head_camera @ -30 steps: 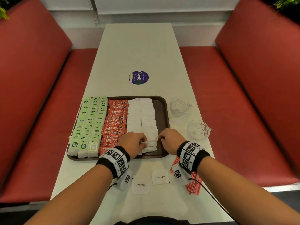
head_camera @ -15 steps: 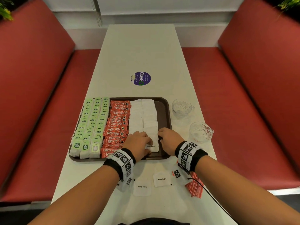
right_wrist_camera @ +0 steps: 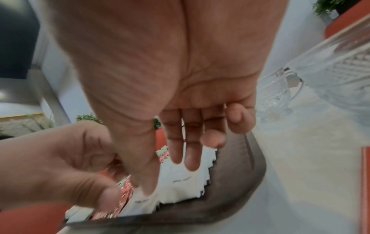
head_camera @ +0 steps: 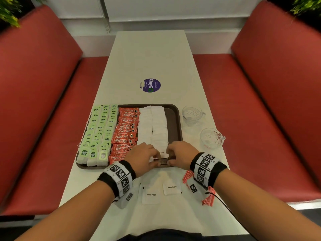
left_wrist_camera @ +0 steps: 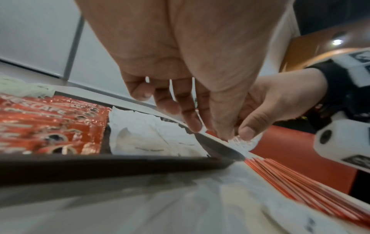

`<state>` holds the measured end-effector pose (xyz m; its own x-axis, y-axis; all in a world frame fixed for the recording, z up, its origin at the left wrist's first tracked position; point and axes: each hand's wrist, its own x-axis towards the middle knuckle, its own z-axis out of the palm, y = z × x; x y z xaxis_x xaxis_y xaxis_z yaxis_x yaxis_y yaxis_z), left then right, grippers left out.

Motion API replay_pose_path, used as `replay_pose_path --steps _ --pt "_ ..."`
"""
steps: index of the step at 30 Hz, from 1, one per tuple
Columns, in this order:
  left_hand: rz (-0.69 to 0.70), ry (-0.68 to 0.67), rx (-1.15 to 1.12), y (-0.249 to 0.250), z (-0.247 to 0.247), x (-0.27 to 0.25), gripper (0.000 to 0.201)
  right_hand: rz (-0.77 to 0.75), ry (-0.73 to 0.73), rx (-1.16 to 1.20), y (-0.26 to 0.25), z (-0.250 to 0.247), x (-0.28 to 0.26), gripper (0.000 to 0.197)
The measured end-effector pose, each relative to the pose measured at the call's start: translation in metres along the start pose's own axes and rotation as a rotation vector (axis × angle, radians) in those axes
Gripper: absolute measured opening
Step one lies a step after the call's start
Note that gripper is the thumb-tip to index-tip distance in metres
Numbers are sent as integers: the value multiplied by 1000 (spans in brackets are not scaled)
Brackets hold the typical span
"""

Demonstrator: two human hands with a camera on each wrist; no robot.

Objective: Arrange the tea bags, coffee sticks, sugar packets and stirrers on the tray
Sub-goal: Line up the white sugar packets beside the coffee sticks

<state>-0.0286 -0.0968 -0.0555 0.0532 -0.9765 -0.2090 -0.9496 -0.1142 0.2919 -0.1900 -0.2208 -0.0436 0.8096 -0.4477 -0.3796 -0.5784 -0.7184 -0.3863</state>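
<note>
The brown tray [head_camera: 175,122] holds green tea bags [head_camera: 99,129] on the left, red coffee sticks [head_camera: 126,131] in the middle and two columns of white sugar packets [head_camera: 152,127] on the right. Both hands are at the near end of the sugar columns. My left hand [head_camera: 144,155] has bent fingers touching the nearest packets [left_wrist_camera: 150,139]. My right hand [right_wrist_camera: 170,177] hangs fingers-down over the same packets [right_wrist_camera: 180,186]; I see nothing pinched in either hand. Two loose sugar packets [head_camera: 150,193] [head_camera: 172,187] lie on the table near me. Red stirrers [head_camera: 208,199] lie partly under my right wrist.
Two glass cups [head_camera: 192,113] [head_camera: 211,138] stand on the table right of the tray. A round purple sticker [head_camera: 150,85] marks the table beyond the tray. Red benches [head_camera: 43,101] flank the narrow white table on both sides.
The packet held between the hands a second ago now lies at the near end of the right sugar column. Both hands have closed in over that end.
</note>
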Motion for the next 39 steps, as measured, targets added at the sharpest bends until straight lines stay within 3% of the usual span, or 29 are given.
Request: replay_pose_path --steps 3,8,13,19,24,27,31,34,36,39 --pt "80 -149 49 2 3 -18 31 -29 -97 -42 -6 6 -12 35" --pt "148 -289 105 14 19 -40 45 -29 -222 -185 -16 24 -27 46" --pt "130 -332 90 20 33 -48 52 2 -238 -381 -25 36 -36 53" --pt "91 -369 67 26 32 -44 50 21 -276 -316 -28 37 -38 48" --pt "105 -415 129 30 29 -40 36 -19 -324 -324 -28 37 -40 32" --pt "126 -369 100 27 22 -40 30 -46 -294 -274 -22 36 -41 13" --pt "68 -224 -42 12 1 -33 12 -55 -196 -160 -15 29 -41 22" --pt "-10 -98 -156 -1 -13 -25 25 -17 -100 -32 -11 22 -37 5" --pt "-31 -31 -234 -5 -19 -22 31 -2 -39 86 -9 20 -33 11" --pt "-1 70 -277 -5 -24 -16 16 -6 52 197 -11 17 -28 18"
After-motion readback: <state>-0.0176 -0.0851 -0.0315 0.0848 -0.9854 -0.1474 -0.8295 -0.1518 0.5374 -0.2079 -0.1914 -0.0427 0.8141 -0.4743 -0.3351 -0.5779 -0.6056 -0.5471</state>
